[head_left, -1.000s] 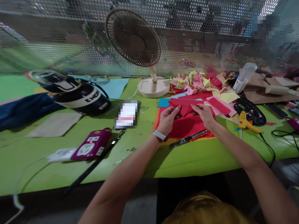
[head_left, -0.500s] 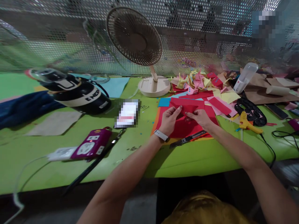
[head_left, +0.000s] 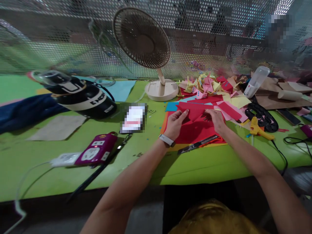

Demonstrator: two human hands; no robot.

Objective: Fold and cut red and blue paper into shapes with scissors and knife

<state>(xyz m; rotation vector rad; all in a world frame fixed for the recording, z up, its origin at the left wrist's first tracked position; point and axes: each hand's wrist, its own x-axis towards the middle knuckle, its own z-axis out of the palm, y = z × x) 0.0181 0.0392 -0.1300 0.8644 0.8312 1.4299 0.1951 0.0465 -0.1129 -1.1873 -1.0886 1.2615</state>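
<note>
A folded piece of red paper (head_left: 193,114) is raised over a stack of paper, one corner pointing down. My left hand (head_left: 175,123), with a watch on its wrist, pinches its left side between thumb and fingers. At the paper's right edge, my right hand (head_left: 216,121) has its fingers curled against it; the thumb is mostly hidden. Beneath lie larger red sheets (head_left: 192,135), with orange and yellow edges showing. A utility knife (head_left: 198,144) rests slantwise across the stack's near edge. Blue paper (head_left: 171,106) sticks out by my left fingertips.
Behind the stack are a fan (head_left: 162,90) and a heap of folded paper pieces (head_left: 207,85). A yellow glue gun (head_left: 260,130) and a clear bottle (head_left: 257,83) are to the right. Leftward are a phone (head_left: 133,117), a purple power strip (head_left: 98,149) and a black bottle (head_left: 85,99).
My right hand has shifted slightly right, its thumb no longer pressing the paper's front. The red paper's lower corner now hangs down in view. My left hand keeps its pinch.
</note>
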